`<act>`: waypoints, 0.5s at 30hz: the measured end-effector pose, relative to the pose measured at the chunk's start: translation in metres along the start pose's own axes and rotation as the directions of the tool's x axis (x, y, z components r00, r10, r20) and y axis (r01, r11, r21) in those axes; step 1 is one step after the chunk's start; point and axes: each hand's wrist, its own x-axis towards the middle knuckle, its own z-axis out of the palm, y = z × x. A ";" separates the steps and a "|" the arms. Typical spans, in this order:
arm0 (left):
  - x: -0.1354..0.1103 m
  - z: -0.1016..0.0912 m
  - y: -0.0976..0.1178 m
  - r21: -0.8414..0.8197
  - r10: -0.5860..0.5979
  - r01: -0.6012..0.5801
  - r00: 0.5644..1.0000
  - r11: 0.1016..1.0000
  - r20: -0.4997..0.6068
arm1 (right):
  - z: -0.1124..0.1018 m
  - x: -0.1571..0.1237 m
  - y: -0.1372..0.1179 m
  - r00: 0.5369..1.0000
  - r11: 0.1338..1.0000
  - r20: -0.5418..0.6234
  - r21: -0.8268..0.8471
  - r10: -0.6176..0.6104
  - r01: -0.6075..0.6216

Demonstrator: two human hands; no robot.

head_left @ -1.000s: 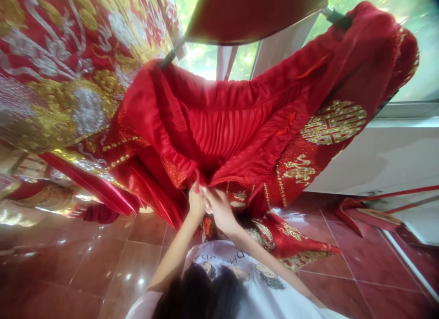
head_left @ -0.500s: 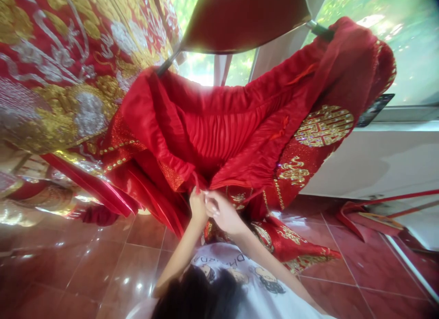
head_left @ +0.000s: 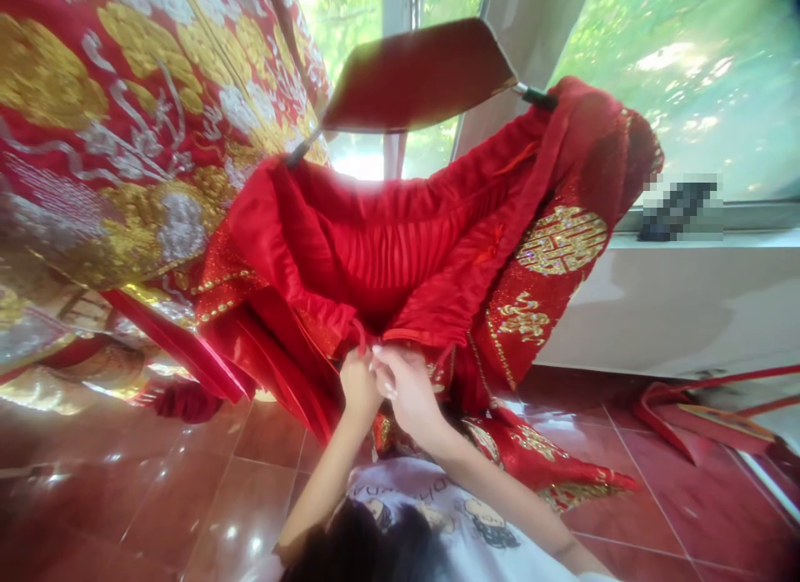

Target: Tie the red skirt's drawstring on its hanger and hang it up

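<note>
A red dress [head_left: 406,248] with gold embroidery hangs open from a red hanger [head_left: 412,73], its pleated lining facing me. Both my hands meet at the lower edge of its opening. My left hand [head_left: 357,386] is closed, pinching the red fabric edge beside a small red loop. My right hand [head_left: 407,390] is closed too, fingertips gripping the same edge right against the left hand. The dress's hem [head_left: 537,457] trails onto the floor in front of my white printed shirt [head_left: 450,515].
A second red garment [head_left: 125,148], heavy with gold and silver embroidery, hangs at the left. Glossy red floor tiles [head_left: 156,499] lie below. A white sill and wall [head_left: 687,298] run under the window at right, with red hangers [head_left: 700,415] on the floor.
The view has tilted, so the dress and hanger sit lower and further left in frame. My hands stay pinched together on the same edge of the dress.
</note>
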 end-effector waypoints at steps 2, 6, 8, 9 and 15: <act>0.003 -0.011 0.002 0.015 -0.020 0.021 0.999 1.000 -0.044 | -0.002 0.000 0.001 0.997 0.998 0.057 0.039 0.043 -0.046; 0.011 -0.020 0.007 0.013 -0.016 0.017 0.998 1.000 -0.067 | -0.001 -0.005 0.000 0.976 0.984 0.176 0.099 0.129 -0.148; 0.014 -0.020 0.010 -0.005 0.007 -0.008 0.998 1.000 -0.062 | 0.002 -0.005 -0.001 0.974 0.980 0.172 0.111 0.147 -0.167; 0.015 -0.019 0.011 -0.013 0.018 -0.019 0.998 1.000 -0.064 | 0.004 -0.004 -0.003 0.982 0.984 0.138 0.110 0.128 -0.143; 0.016 -0.016 0.017 -0.039 0.065 -0.070 0.991 0.997 -0.121 | 0.024 -0.008 -0.030 0.998 0.992 0.044 0.119 -0.034 0.029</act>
